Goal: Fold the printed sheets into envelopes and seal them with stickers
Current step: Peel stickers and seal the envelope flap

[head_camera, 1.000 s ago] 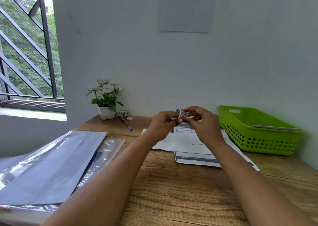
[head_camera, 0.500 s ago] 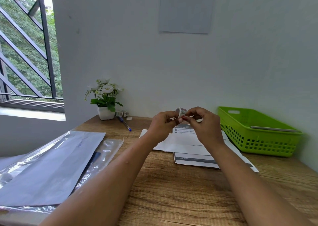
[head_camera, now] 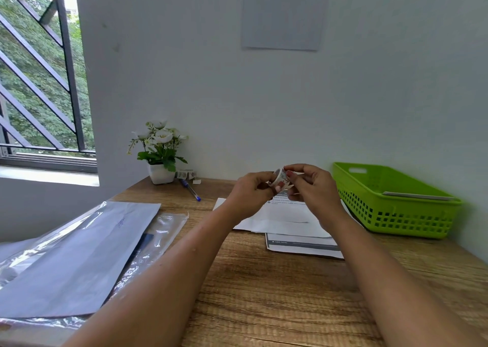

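Soft daylight comes in from the window (head_camera: 39, 82) on the left; glare on the plastic sleeve (head_camera: 148, 254), edges bend, slightly soft overall.

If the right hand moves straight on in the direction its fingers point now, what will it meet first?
The right hand points left, so it would meet the sticker roll first; its fingers seem to pinch its edge already. The left hand holds the roll just behind it.
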Available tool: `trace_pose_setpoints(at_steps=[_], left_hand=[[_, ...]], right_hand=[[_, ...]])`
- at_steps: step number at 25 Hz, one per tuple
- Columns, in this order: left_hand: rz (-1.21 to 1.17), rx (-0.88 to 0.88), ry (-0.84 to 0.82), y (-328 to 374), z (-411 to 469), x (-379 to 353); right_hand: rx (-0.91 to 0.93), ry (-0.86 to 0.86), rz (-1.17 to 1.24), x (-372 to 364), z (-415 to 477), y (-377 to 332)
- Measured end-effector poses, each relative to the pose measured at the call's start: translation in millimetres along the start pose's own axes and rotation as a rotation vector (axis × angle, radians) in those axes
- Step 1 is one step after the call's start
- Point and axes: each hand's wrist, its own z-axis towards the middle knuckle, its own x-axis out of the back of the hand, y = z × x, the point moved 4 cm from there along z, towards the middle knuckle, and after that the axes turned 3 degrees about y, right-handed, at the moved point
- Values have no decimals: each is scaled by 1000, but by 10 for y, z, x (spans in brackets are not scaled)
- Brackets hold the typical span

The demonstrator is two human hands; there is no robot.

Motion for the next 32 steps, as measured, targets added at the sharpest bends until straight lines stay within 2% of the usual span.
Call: trace_pose_setpoints(at_steps=[5, 10, 20, 29, 32], left_hand=[[-27, 13, -4, 56, -32, -6], [3, -4, 31, 52, -43, 24], [-7, 2, 91, 59, -28, 15], [70, -143, 114, 133, -36, 4], [261, -261, 122, 214, -66, 10]], right_hand=[[-164, -23, 163, -6, -5, -1], [-227, -39, 269, -24, -21, -28], [-240, -58, 197, -48, -91, -66], [-247, -32, 213, -56, -84, -60], [-272, -30, 237, -45, -60, -32]])
